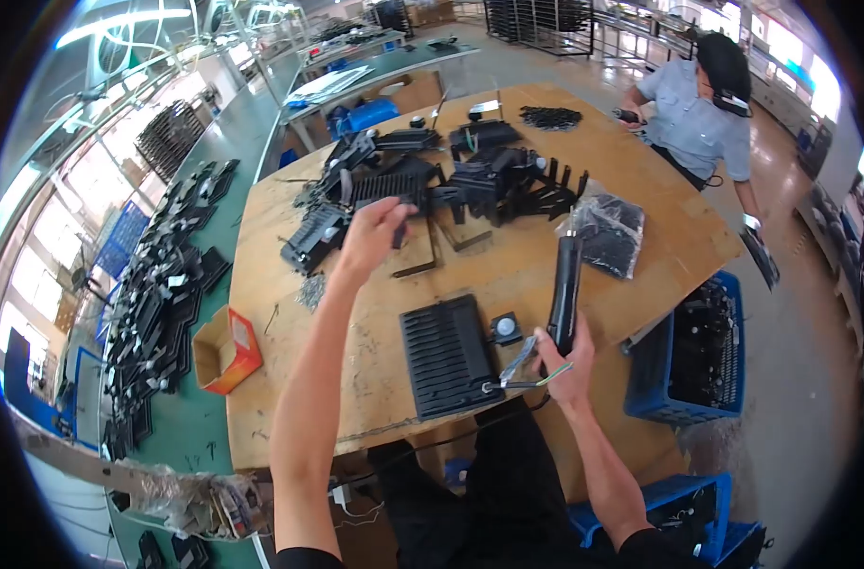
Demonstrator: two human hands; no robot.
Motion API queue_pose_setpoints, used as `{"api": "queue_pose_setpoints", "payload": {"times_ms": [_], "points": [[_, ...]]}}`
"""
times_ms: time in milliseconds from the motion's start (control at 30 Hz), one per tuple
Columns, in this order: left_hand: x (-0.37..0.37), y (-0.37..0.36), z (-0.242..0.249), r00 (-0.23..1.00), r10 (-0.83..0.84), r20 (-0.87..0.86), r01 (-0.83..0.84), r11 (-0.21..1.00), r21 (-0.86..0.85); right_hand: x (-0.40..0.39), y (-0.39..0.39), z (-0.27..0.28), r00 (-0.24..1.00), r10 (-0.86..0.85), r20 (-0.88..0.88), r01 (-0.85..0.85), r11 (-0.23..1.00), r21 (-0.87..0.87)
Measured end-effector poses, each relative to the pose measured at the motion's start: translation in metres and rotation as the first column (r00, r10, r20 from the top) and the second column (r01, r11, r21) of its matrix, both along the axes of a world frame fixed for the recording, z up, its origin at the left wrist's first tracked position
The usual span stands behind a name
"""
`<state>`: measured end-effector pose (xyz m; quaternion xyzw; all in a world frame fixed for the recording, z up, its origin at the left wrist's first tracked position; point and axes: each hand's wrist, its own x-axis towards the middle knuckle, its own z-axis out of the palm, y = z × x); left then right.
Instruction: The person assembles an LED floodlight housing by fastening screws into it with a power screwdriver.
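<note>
My right hand (pixel 566 365) is wrapped round a black electric screwdriver (pixel 565 289), held upright with its bit pointing away from me. In front of me a black finned lamp housing (pixel 448 356) lies on the wooden table (pixel 327 379). Beside its right edge sits a small black sensor (pixel 506 329) with a white dome. A short cable with a green-yellow wire (pixel 555 374) runs from the housing to my right hand. My left hand (pixel 373 235) reaches over the table with fingers pinched together at a small dark piece, and I cannot tell what it is.
Black lamp parts (pixel 489 180) are heaped across the far side, beside a plastic bag of black pieces (pixel 610 232). An open orange box (pixel 227 351) stands at the left edge. Blue crates (pixel 688 408) are on the right. A person (pixel 702 119) stands at the far right corner.
</note>
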<state>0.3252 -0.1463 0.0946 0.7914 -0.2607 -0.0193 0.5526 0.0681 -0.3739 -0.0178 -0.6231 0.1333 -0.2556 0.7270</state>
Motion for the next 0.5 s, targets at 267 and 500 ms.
{"api": "queue_pose_setpoints", "payload": {"times_ms": [267,500], "points": [[-0.05,0.04,-0.004,0.986,-0.019,0.163,-0.026,0.963,0.268,-0.001,-0.004,0.003,0.998,0.043,0.043,-0.046,0.997,0.058],[-0.142,0.079,-0.024,0.894,0.005,0.448,-0.28,0.786,0.551,-0.002,-0.003,0.001,0.996,0.071,0.061,-0.073,0.997,0.038]]}}
